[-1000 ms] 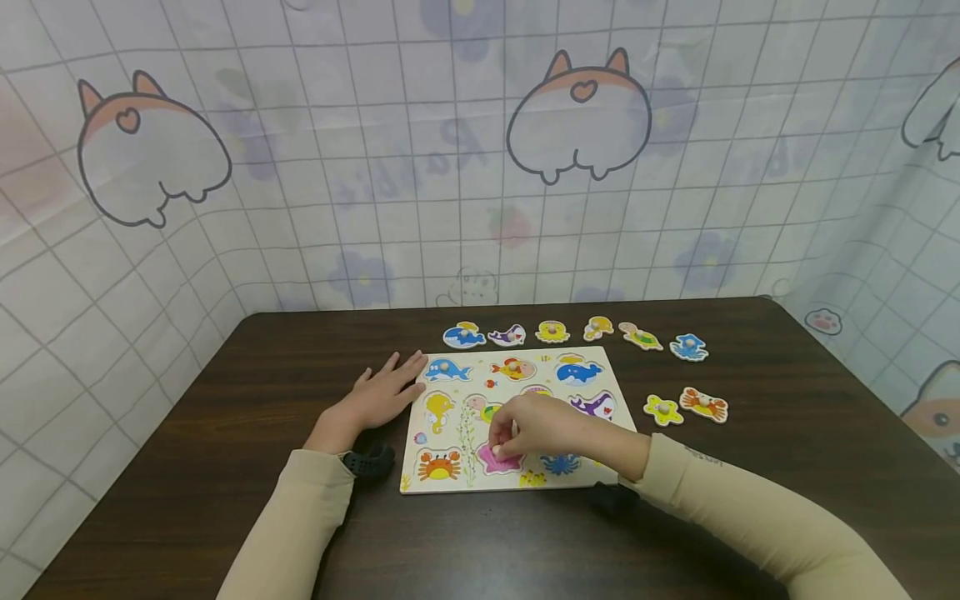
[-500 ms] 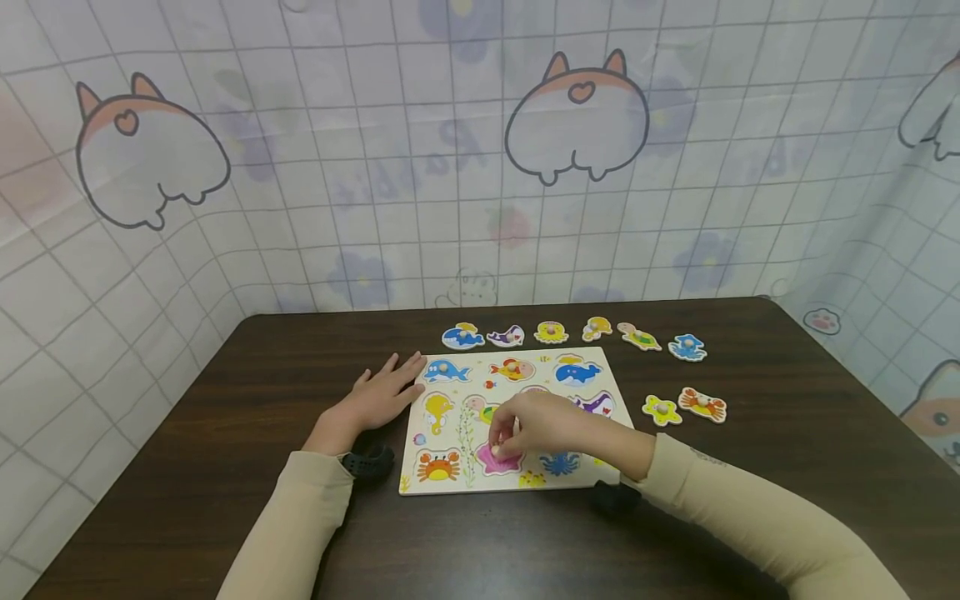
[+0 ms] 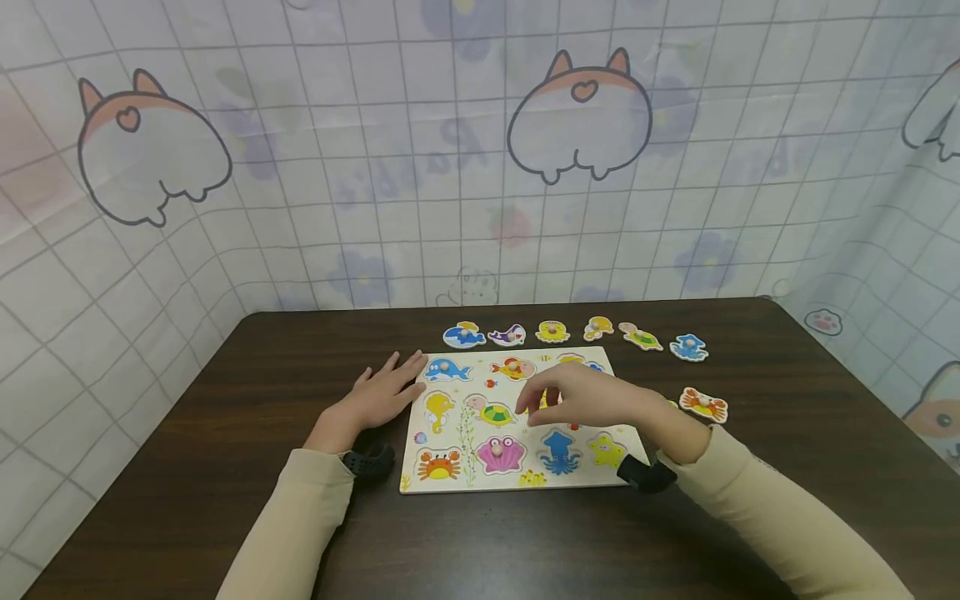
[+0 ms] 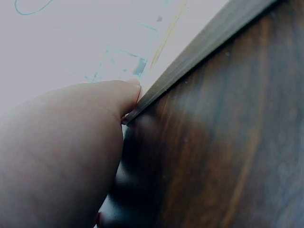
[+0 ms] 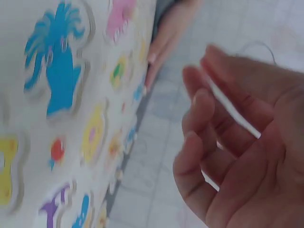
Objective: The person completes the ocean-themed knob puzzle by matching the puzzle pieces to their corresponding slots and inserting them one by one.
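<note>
My left hand (image 3: pixel 384 397) lies with fairly straight fingers at the left edge of a wooden peg puzzle board (image 3: pixel 532 442). In the left wrist view its thumb (image 4: pixel 124 92) touches the board's edge (image 4: pixel 183 59). Above the middle right of the board hovers my right hand (image 3: pixel 581 396), fingers loosely bent and holding nothing, also bare in the right wrist view. A pink shell piece (image 3: pixel 501 456) with a knob sits in its recess. Dolphin (image 3: pixel 447 369) and fish (image 3: pixel 513 368) pieces also show knobs. The printed squid recess (image 3: pixel 560 452) has no knob.
Behind the board stand a whale (image 3: pixel 463 336), purple whale (image 3: pixel 507 336), yellow shell (image 3: pixel 552 332), seahorse (image 3: pixel 598 328), turtle (image 3: pixel 641 337) and squid piece (image 3: pixel 689 347). A crab piece (image 3: pixel 703 405) lies right; my wrist mostly covers the yellow star. Patterned cloth (image 3: pixel 420 208) surrounds the dark table (image 3: pixel 225 467).
My right hand has let go of the pink shell piece's knob and moved up and to the right. The shell remains in the board. My left hand stays in place.
</note>
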`<state>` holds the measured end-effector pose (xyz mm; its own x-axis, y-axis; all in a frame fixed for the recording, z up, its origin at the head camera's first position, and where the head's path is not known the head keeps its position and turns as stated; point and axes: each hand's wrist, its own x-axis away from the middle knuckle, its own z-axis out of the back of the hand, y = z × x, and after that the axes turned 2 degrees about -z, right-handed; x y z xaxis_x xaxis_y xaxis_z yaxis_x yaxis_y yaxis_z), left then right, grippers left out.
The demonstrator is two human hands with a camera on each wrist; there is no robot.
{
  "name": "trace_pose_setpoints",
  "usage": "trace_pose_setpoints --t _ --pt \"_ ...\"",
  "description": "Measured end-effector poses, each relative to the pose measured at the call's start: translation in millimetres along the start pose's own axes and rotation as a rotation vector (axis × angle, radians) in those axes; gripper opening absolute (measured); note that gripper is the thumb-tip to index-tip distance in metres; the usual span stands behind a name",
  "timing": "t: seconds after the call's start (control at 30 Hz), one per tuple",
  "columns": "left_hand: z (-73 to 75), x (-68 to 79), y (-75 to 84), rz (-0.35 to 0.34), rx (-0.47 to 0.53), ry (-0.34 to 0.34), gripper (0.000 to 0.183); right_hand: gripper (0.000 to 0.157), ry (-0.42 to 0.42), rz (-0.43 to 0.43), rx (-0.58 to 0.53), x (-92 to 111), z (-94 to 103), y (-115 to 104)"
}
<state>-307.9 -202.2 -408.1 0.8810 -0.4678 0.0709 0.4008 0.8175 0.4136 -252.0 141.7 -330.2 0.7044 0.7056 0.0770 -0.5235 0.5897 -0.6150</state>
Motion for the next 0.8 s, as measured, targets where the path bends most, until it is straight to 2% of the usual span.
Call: trace_pose_setpoints --t 0.13,0.33,0.53,0.8 --pt "0.5 0.1 0.5 -0.001 0.003 0.001 0.063 0.020 0.039 0.019 -0.012 13 12.0 10" --pt "1.7 0.7 2.4 0.000 0.011 0.002 0.063 0.023 0.112 -0.038 -0.037 39 30.6 28" --pt "1.4 0.9 2.5 0.000 0.004 0.002 0.063 0.023 0.124 -0.098 -0.045 64 45.0 50" --pt "1.4 0.9 1.4 -0.002 0.007 0.004 0.063 0.022 0.113 -0.170 -0.049 83 54.3 83"
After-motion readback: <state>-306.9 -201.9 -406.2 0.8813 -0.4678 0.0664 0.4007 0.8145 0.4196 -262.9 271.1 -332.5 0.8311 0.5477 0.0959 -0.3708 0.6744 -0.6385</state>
